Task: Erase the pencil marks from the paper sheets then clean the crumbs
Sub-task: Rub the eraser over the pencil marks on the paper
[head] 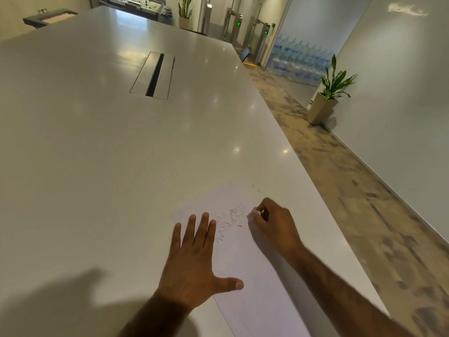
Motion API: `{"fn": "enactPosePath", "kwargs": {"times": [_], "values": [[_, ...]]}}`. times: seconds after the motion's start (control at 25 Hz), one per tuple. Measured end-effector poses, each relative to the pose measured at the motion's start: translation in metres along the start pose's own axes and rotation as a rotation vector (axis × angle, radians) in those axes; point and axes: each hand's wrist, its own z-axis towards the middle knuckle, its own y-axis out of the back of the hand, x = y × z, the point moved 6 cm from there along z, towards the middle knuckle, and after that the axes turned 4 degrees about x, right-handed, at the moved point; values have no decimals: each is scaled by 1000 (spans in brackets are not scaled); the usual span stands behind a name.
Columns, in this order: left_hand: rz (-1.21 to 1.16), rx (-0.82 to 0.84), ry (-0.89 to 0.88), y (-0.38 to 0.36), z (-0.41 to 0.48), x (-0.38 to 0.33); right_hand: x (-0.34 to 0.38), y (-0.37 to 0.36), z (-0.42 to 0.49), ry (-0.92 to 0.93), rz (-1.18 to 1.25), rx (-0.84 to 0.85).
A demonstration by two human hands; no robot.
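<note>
While your left hand (192,261) lies flat on the paper (252,276), right hand (274,224) fingers pinch the eraser (255,212), pencil marks (230,222) just left.

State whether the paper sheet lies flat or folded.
Flat: the paper sheet lies spread on the table, pinned under the left hand.

Pencil marks (232,223) on the paper sheet (255,288) are illegible scribbles.

The eraser (255,212) is nearly swallowed by the right hand (274,223), only a pale tip peeking out. The pencil marks (230,222) are too smeared to read. The paper sheet (262,288) runs off the bottom edge, left hand (192,261) covering its side.
</note>
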Motion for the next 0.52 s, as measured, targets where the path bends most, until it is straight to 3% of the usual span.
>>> {"fn": "enactPosePath", "kwargs": {"times": [0.08, 0.16, 0.28, 0.36, 0.52], "values": [[14, -19, -1, -1, 0, 2, 13, -15, -21, 107, -97, 100], [21, -21, -5, -1, 0, 2, 14, -10, -24, 57, -96, 74], [25, -29, 3, 0, -1, 2, -7, 16, -27, -130, 519, -108], [23, -26, 8, 0, -1, 2, -14, 9, -47, -217, 994, -100], [16, -29, 14, 0, -2, 2, -30, -7, -65, -263, 1249, -85]]}}
